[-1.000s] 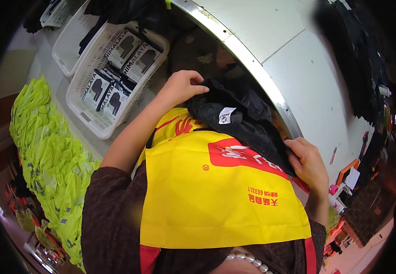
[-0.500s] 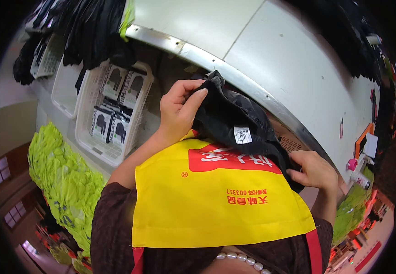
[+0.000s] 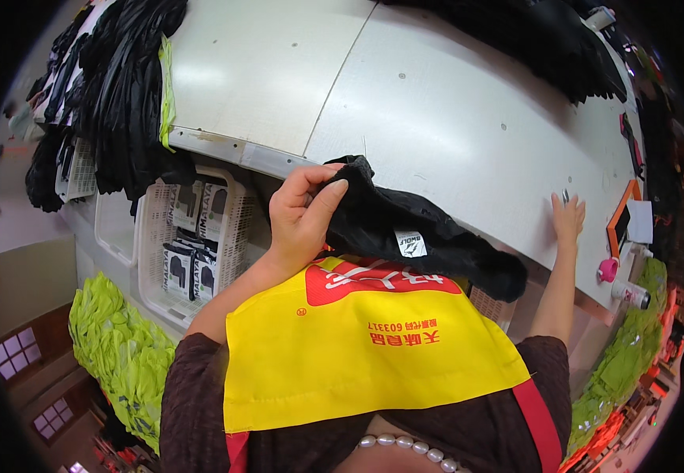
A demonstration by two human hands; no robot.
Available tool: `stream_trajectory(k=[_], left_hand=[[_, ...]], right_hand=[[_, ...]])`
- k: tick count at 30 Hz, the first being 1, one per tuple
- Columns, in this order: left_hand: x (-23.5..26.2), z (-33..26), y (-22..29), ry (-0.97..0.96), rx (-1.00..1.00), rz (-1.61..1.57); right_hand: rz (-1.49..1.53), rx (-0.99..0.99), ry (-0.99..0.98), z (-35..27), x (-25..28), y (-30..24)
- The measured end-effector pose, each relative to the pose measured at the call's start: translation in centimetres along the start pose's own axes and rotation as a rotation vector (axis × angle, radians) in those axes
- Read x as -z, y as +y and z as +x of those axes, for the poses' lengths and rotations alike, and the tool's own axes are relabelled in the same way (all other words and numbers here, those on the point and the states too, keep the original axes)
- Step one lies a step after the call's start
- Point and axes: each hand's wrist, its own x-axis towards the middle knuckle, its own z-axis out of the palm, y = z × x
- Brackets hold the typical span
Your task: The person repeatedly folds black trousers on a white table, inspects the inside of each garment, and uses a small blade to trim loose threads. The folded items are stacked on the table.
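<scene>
Left hand [image 3: 301, 217] pinches the soft black fabric garment [image 3: 413, 229] at the near edge of the white worktop [image 3: 436, 102]. Right hand [image 3: 567, 218] lies flat and open on the worktop, far right, holding nothing.

A broad white bench [image 3: 452, 102] fills the view. White baskets [image 3: 157, 236] sit beneath its metal edge. Dark-framed windows [image 3: 23, 363] show lower left.

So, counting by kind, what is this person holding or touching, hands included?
Hands: 2, the left hand and the right hand
Black garment: 1, in the left hand
White table: 1, under the right hand
Total: 4
</scene>
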Motion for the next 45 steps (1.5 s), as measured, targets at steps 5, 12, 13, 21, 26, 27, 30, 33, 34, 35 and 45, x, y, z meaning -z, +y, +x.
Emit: stream_trajectory(k=[5, 12, 13, 21, 26, 27, 30, 33, 34, 35, 45], left_hand=[[-1.7, 1.1, -0.1, 0.062, 0.127, -0.032], [-3.2, 2.6, -1.2, 0.099, 0.374, -0.287], [-3.5, 2.8, -1.3, 0.100, 0.417, -0.322], [-4.4, 3.1, -2.0, 0.117, 0.520, -0.434], [-4.7, 3.2, -2.0, 0.137, 0.520, -0.427], [-4.7, 3.2, -1.9, 0.142, 0.521, -0.427], [-4.7, 3.1, -2.0, 0.146, 0.527, -0.426], [-4.7, 3.0, -2.0, 0.148, 0.524, -0.420], [-4.7, 3.0, -2.0, 0.150, 0.522, -0.417], [-4.7, 3.0, -2.0, 0.143, 0.520, -0.417], [-4.6, 3.2, -2.0, 0.108, 0.530, -0.405]], right_hand=[[0.113, 0.022, -0.026, 0.9, -4.0, 2.5], [1.266, -0.119, -0.488, 3.4, 3.6, -5.1], [1.308, 0.056, -0.550, 3.0, 6.2, -7.5], [1.282, 0.900, -1.042, -2.5, 18.0, -21.7], [1.401, 1.079, -1.170, -3.4, 18.0, -23.6], [1.391, 1.061, -1.199, -3.4, 17.9, -23.7], [1.394, 1.055, -1.224, -3.4, 17.8, -23.9], [1.425, 1.108, -1.170, -3.8, 18.1, -24.4], [1.407, 1.110, -1.183, -3.7, 18.3, -24.4], [1.390, 1.112, -1.195, -3.6, 18.4, -24.5], [1.449, 1.146, -0.991, -4.6, 18.3, -25.1]])
